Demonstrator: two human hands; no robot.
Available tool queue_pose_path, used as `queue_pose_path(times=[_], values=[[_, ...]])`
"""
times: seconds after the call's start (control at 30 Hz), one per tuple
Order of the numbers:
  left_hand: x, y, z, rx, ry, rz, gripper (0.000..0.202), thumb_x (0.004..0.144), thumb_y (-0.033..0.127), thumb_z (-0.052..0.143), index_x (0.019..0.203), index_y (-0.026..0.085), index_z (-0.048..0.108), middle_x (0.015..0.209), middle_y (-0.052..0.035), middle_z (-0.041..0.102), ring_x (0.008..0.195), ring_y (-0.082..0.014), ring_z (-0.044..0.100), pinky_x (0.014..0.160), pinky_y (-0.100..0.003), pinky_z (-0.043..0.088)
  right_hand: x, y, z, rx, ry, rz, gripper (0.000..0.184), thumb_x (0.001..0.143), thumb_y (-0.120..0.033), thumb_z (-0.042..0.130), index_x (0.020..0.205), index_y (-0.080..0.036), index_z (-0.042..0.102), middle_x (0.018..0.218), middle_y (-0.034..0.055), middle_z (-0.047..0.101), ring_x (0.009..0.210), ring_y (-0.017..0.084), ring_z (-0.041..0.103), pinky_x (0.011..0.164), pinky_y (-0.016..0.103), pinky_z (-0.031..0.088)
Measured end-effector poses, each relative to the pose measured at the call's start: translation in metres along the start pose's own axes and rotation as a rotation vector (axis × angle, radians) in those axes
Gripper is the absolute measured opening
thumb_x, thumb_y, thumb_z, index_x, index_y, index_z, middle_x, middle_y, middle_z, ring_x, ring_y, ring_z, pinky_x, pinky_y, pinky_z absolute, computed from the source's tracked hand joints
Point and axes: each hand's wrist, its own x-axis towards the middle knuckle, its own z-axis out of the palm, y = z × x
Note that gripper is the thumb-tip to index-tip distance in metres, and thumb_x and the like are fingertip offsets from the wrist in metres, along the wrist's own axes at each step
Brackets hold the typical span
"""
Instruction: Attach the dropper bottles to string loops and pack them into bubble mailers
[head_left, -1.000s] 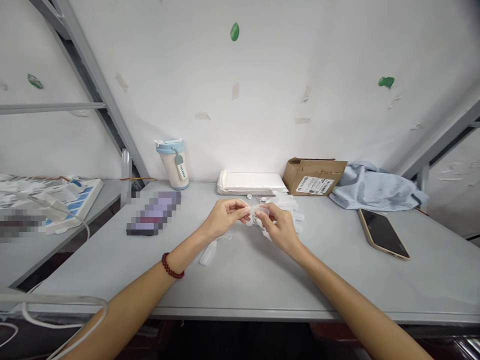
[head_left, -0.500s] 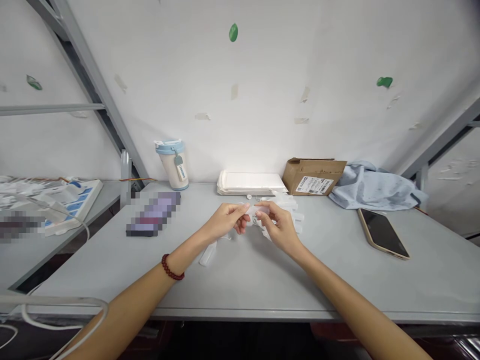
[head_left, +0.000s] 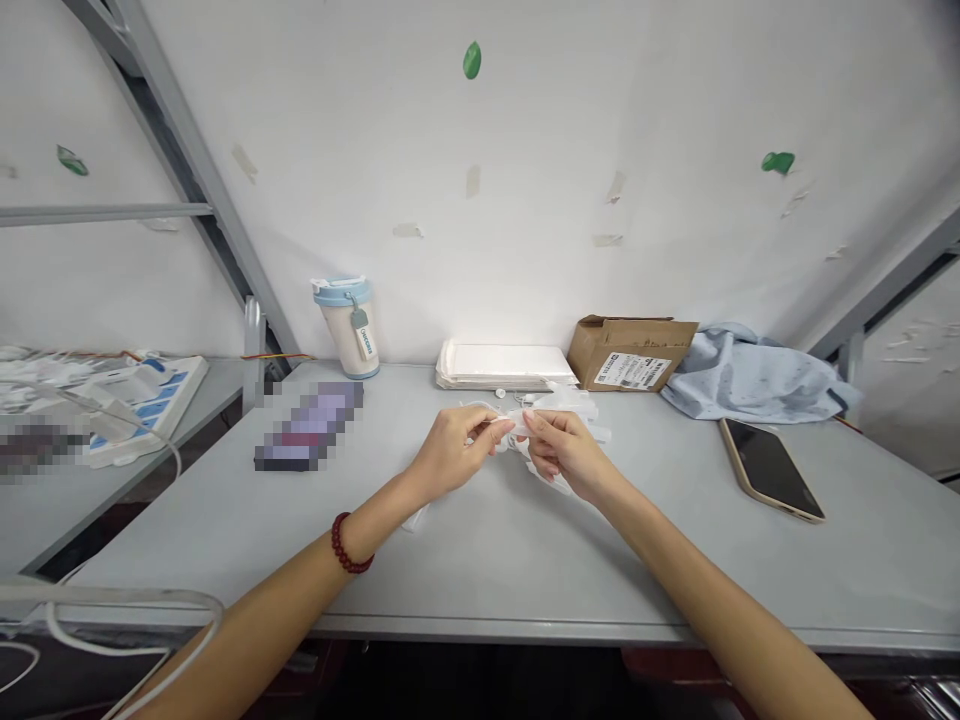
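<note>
Over the middle of the desk, my left hand and my right hand meet at a small translucent white plastic piece. Both hands pinch it between thumb and fingers, one from each end. Its exact kind is too small to tell. Behind and beneath my right hand lies a pile of similar translucent pieces, partly hidden by the fingers. Another translucent piece lies by my left wrist, mostly covered by it. A small round white part sits just beyond the fingertips.
Along the wall stand a cream tumbler with a blue lid, a flat white stack, a cardboard box and a light blue cloth. One phone lies right, a blurred purple item left. White cables hang at lower left.
My right fingers have curled in, and my left fingers have turned around the plastic piece. Both hands stay close together in the same place. The view has shifted slightly.
</note>
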Motion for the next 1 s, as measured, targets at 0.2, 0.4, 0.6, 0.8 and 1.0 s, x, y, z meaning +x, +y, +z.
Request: queue_pose_path(times=[0.2, 0.4, 0.6, 0.8, 1.0], values=[[0.001, 0.0, -0.003, 0.109, -0.001, 0.142, 0.014, 0.086, 0.021, 0.051, 0.079, 0.015, 0.062, 0.073, -0.0024, 0.063, 0.067, -0.0127, 0.054, 0.063, -0.023, 0.041, -0.003, -0.006, -0.005, 0.084, -0.037, 0.076, 0.043, 0.077, -0.058, 0.054, 0.066, -0.016, 0.053, 0.044, -0.012, 0.019, 0.032, 0.004, 0.025, 0.033, 0.02, 0.028], [0.003, -0.006, -0.004, 0.052, -0.025, 0.08, 0.014, 0.085, 0.026, 0.053, 0.082, 0.017, 0.063, 0.077, -0.0019, 0.065, 0.07, -0.0129, 0.057, 0.066, -0.022, 0.044, 0.001, 0.0, -0.002, 0.012, 0.0, 0.022, 0.044, 0.08, -0.057, 0.05, 0.06, -0.018, 0.045, 0.046, -0.0105, 0.023, 0.035, 0.005, 0.031, 0.038, 0.022, 0.03], [0.005, -0.006, -0.005, -0.171, -0.087, -0.179, 0.039, 0.086, 0.045, 0.047, 0.063, 0.015, 0.057, 0.062, -0.0003, 0.059, 0.058, -0.0119, 0.057, 0.057, -0.022, 0.045, -0.001, 0.002, 0.004, -0.215, 0.084, -0.137, 0.04, 0.085, -0.052, 0.044, 0.065, -0.018, 0.049, 0.05, -0.006, 0.04, 0.043, 0.008, 0.04, 0.048, 0.024, 0.035], [0.007, -0.005, -0.004, -0.337, -0.158, -0.44, 0.047, 0.081, 0.053, 0.048, 0.055, 0.015, 0.05, 0.05, 0.0026, 0.047, 0.043, -0.0085, 0.047, 0.045, -0.022, 0.037, -0.002, 0.012, 0.005, -0.476, 0.152, -0.314, 0.032, 0.082, -0.048, 0.051, 0.092, -0.019, 0.062, 0.073, 0.003, 0.054, 0.065, 0.015, 0.045, 0.06, 0.027, 0.035], [0.007, -0.005, 0.001, -0.34, -0.146, -0.416, 0.046, 0.08, 0.053, 0.051, 0.054, 0.015, 0.049, 0.049, 0.003, 0.045, 0.045, -0.0089, 0.045, 0.047, -0.022, 0.035, -0.002, 0.008, 0.007, -0.541, 0.089, -0.312, 0.032, 0.088, -0.042, 0.043, 0.079, -0.018, 0.062, 0.062, 0.0001, 0.049, 0.057, 0.012, 0.039, 0.057, 0.025, 0.031]])
